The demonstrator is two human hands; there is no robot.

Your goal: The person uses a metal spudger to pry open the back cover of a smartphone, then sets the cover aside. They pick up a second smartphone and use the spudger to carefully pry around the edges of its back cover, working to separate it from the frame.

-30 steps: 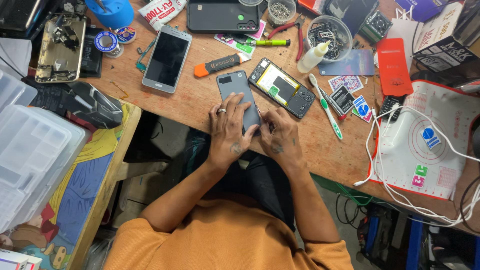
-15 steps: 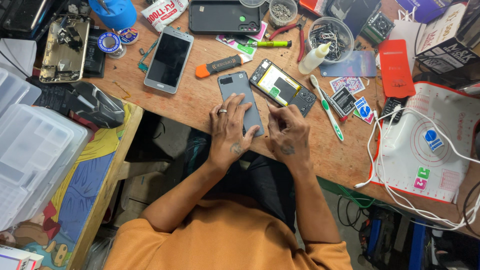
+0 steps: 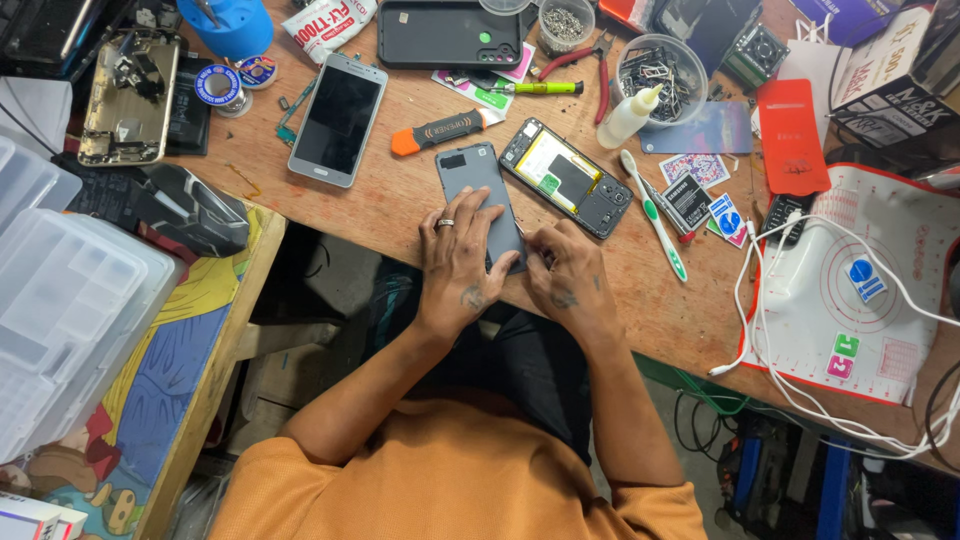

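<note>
A grey phone lies back side up on the wooden table, near its front edge. My left hand, a ring on one finger, rests flat on the phone's lower left part and holds it down. My right hand grips the phone's lower right corner with curled fingers. Just to the right lies an opened phone with its yellow battery and insides exposed.
A silver phone lies screen up at the left, an orange pry tool beside it. A green-white toothbrush, a white glue bottle, a black phone case, a cup of small parts and a white mat with cables crowd the table.
Both hands stay on the grey phone. My right hand has shifted slightly along the phone's lower right edge.
</note>
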